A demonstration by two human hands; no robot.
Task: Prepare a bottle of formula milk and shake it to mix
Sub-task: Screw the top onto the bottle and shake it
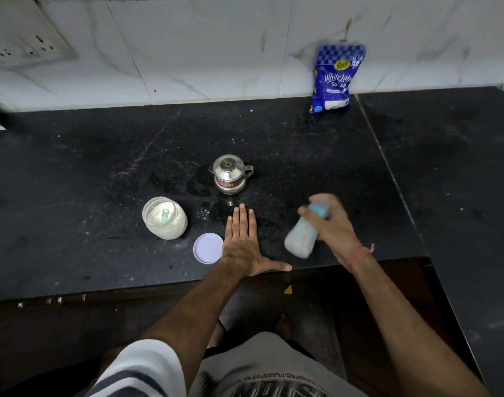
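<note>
Head view, right hand: the right hand (329, 224) is gripping the feeding bottle (302, 234) around its upper part, fingers clenched on it, and both are smearing into blur, so by the look of it the shake is happening right now.
Head view, bottle: it is hanging tilted in the air above the front edge of the black counter (101, 167), base toward the person, milky contents inside; the teal cap end is sitting under the fingers, too blurred to tell if it is screwed tight.
Head view, left hand: the left hand (243, 245) is lying flat on the counter, fingers released and spread, grasping nothing.
Head view, neighbours: the open powder jar (164, 222) with its scoop (164, 216) is sitting left of that hand, its lid (207, 248) lying just beside the palm, and the steel pot (230, 174) is standing behind.
Risk, leak: a loose cap is going to spray milk, I'd judge.
Risk, slip: a bottle held by its top alone is inviting a fling toward the floor.
Risk, powder: the uncovered jar is catching any splash.
</note>
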